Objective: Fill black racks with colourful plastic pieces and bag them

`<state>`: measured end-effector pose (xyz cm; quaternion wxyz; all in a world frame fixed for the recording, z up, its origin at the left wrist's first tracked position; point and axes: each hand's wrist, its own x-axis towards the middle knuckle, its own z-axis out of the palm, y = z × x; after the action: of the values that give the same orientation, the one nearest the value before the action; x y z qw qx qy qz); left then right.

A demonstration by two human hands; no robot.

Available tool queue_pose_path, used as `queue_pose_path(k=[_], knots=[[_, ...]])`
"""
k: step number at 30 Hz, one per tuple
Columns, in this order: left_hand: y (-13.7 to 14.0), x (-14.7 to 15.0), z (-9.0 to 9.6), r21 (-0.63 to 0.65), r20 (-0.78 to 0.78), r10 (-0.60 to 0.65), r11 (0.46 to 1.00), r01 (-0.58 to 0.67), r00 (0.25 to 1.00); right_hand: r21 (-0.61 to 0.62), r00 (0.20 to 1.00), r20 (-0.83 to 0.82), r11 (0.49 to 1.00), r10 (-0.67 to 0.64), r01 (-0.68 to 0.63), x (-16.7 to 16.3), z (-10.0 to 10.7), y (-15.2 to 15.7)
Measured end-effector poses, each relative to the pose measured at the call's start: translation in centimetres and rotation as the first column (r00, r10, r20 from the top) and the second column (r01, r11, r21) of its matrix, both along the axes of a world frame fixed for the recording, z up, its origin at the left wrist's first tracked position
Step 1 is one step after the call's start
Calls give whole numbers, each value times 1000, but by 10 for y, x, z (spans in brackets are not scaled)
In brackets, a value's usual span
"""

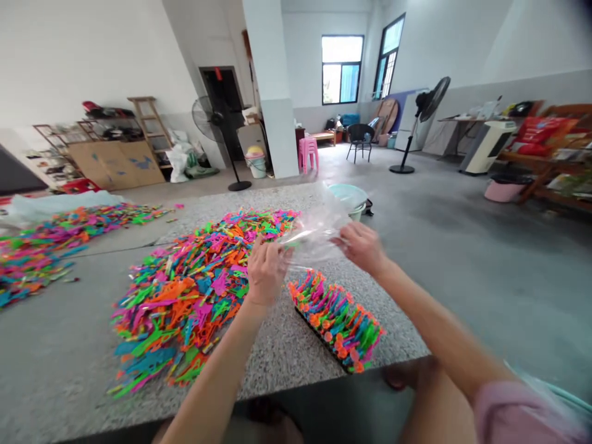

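Observation:
A clear plastic bag (314,231) is stretched between my two hands above the stone tabletop. My left hand (266,268) is closed on its left edge, with the fingers partly blurred. On the opposite side, my right hand (363,246) pinches the bag's edge. Just below them, a dark tray (324,345) holds tight rows of small colourful plastic pieces (337,314) with orange round ends. Left of my left hand spreads a big loose heap of bright plastic pieces (198,290) in orange, green, blue and pink; their exact kind is too small to tell.
Another pile of colourful pieces (41,253) lies at the far left beside pale plastic sheeting (65,200). A light-green basin (349,196) stands beyond the table. Two standing fans (409,132), pink stools (308,151) and a black chair (359,139) occupy the room behind.

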<state>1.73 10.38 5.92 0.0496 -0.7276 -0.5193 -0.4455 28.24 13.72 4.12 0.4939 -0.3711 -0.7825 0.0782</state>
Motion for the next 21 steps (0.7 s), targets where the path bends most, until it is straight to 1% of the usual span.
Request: queue_pose_path(k=[1,2,4,5,6,7,8,10,11,13,15,17,18,19,21], knots=[[-1,-5,-11,15,-24,35,999,-35,999,-64,993,80,995,86,-81,-16,-13,22],[-7,-7,-26,21,-27,57,998,-56,998,-169,971,142,971,194,-169,-30,-28,39],[-28,-7,-58,49,-8,109,993,-109,994,-255,946,182,942,268,-218,-51,-59,57],[-40,-4,-74,68,11,131,989,-132,991,-346,947,116,906,301,-246,-57,-72,60],[-50,0,-89,79,32,148,986,-150,989,-375,948,93,893,304,-249,-60,-83,59],[-60,5,-102,89,50,151,984,-155,987,-422,950,33,866,309,-267,-60,-92,55],[-67,11,-114,97,77,166,980,-173,983,-461,951,-39,839,306,-289,-58,-98,49],[-76,21,-132,72,128,187,978,-198,974,-501,938,-191,793,290,-347,-48,-104,34],[-77,25,-139,58,151,195,977,-206,969,-506,927,-253,778,278,-371,-42,-106,25],[-76,30,-152,39,183,185,980,-195,966,-505,923,-289,778,254,-372,-30,-111,6],[-73,28,-163,19,209,147,988,-155,967,-544,949,-238,782,204,-305,-21,-121,-9],[-67,24,-169,-31,265,128,992,-124,956,-591,978,-174,782,116,-199,-20,-135,-16],[-63,21,-170,-80,328,150,988,-131,933,-602,985,-161,785,60,-147,-22,-142,-17],[-59,20,-170,-142,406,192,979,-145,893,-600,986,-163,792,13,-110,-26,-148,-15],[-51,22,-165,-269,548,293,949,-167,783,-573,980,-197,816,-39,-83,-37,-156,-10]])
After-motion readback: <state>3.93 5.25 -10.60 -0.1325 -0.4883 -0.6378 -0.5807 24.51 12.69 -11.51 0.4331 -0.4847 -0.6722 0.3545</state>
